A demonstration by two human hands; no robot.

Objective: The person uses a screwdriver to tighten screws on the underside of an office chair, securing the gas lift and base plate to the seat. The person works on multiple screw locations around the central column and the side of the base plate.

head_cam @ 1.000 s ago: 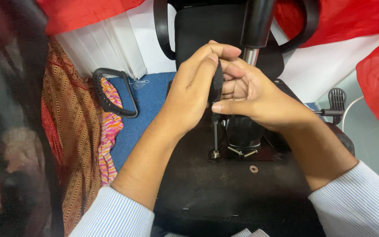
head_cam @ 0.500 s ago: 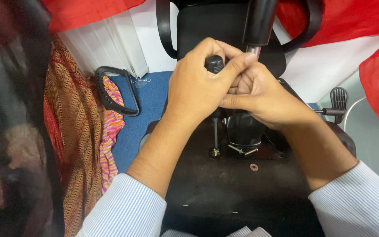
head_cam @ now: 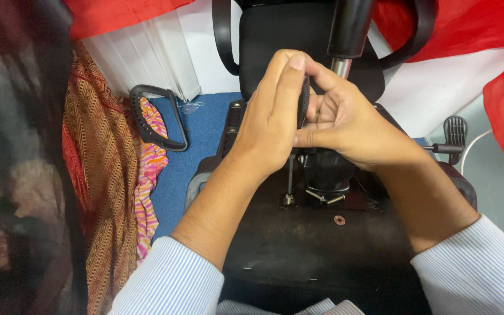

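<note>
Since half a second ago, left hand [head_cam: 272,119] has straightened over the ribbed black handle [head_cam: 304,100]; right hand [head_cam: 345,119] pinches it, both grips steadying it upright on its rod [head_cam: 290,175].

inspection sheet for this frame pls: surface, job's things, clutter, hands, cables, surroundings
Surface: black underside of an upturned office chair, small washer lying on it.
Job's things: ribbed black knob atop a thin metal rod; gas-lift column beside it.
Clutter: loose black armrest on the blue floor; black lever knob at right.
Hands: left hand wraps the knob; right hand presses it from the other side.
Cables: thin white cable at right.
Surroundings: red cloth, patterned fabrics, white wall.
</note>
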